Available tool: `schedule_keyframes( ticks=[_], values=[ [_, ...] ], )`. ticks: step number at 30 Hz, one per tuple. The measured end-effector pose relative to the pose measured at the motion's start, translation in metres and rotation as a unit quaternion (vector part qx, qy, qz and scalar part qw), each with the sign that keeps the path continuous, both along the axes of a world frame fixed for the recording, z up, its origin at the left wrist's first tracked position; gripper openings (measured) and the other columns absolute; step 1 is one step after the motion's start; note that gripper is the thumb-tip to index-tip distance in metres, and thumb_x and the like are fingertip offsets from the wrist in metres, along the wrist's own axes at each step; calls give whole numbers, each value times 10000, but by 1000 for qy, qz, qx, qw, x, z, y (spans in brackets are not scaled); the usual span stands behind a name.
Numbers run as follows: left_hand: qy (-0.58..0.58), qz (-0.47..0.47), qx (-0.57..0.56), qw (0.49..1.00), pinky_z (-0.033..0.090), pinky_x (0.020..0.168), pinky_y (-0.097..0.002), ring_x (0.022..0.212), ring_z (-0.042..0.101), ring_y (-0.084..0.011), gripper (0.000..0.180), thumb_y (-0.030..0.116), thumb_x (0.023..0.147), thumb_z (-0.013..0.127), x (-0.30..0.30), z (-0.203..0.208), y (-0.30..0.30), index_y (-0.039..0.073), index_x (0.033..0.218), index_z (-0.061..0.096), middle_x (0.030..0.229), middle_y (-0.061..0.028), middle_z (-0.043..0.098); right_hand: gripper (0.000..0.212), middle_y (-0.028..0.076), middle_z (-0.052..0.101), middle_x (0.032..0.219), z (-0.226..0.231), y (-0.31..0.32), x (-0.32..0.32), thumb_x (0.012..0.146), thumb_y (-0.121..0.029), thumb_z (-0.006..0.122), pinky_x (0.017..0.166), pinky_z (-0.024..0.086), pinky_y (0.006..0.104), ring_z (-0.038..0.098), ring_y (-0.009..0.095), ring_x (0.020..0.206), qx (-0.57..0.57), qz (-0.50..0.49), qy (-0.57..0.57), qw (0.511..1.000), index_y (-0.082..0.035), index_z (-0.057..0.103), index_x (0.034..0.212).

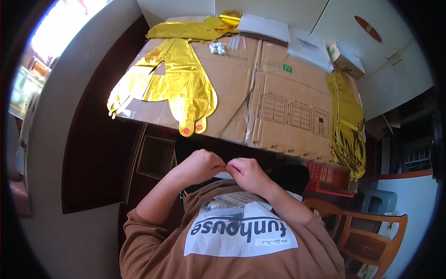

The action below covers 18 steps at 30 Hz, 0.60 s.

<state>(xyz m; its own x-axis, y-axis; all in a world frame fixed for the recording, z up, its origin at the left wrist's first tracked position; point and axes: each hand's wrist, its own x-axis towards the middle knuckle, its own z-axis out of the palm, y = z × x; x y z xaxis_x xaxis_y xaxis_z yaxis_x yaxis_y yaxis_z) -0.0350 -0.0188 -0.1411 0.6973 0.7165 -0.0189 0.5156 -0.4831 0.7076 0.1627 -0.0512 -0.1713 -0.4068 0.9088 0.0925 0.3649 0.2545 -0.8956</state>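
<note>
My left hand (pixel 203 164) and my right hand (pixel 248 174) meet in front of my chest, just short of the table's near edge. The fingertips of both are pinched together and touch; whatever lies between them is too small or hidden. Beyond them, gold foil balloons (pixel 197 76) lie flat and uninflated on the cardboard-covered tabletop (pixel 237 76). One foil end with two red marks hangs toward me. Another flat gold foil piece (pixel 183 30) rests along the far edge. Small white rolls (pixel 217 48) sit beside thin white straws (pixel 234 43).
Crumpled gold foil (pixel 346 121) drapes over the table's right edge. A white box (pixel 264 29), a clear plastic bag (pixel 309 49) and a small carton (pixel 346 60) stand at the back. A red crate (pixel 331 178), wooden chair (pixel 371 235) and grey stool (pixel 378 202) are at right.
</note>
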Motion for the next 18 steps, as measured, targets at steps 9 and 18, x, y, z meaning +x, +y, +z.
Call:
schedule_keyframes(
  ticks=[9, 18],
  values=[
    [-199, 14, -55, 978, 488, 601, -267, 653, 627, -126, 31, 17, 814, 661, 20, 108, 9, -10, 825, 669, 724, -74, 661, 387, 62, 602, 892, 89, -5, -5, 972, -361, 480, 716, 473, 290, 586, 138, 764, -329, -31, 462, 823, -11, 587, 1098],
    [-151, 26, -164, 974, 459, 599, -231, 669, 556, -68, 104, 68, 865, 632, 2, 129, 17, -32, 863, 658, 724, -39, 629, 158, 20, 577, 727, 144, 22, 57, 930, -160, 586, 629, 427, 233, 545, 111, 682, -30, 55, 150, 987, -20, 630, 871]
  ],
)
